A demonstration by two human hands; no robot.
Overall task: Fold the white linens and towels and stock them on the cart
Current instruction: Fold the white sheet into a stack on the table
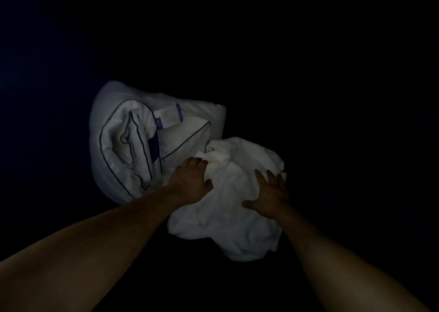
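Crumpled white linen (228, 216) just beside piped pillow (133, 140); surface beneath too dark to tell. Left hand (192, 181) fingers curl into a fold; right hand (270, 193) splayed flat on it. Probably light and limp, so best taken by the corners.

Piped white bundle (133, 140) touches the crumpled sheet (228, 221) on its left side and blocks that side. Left hand (190, 181) sits at the seam between them, right hand (270, 197) on the sheet's right part. Surroundings too dark to judge free room.

very dim, surroundings black (slight blur)
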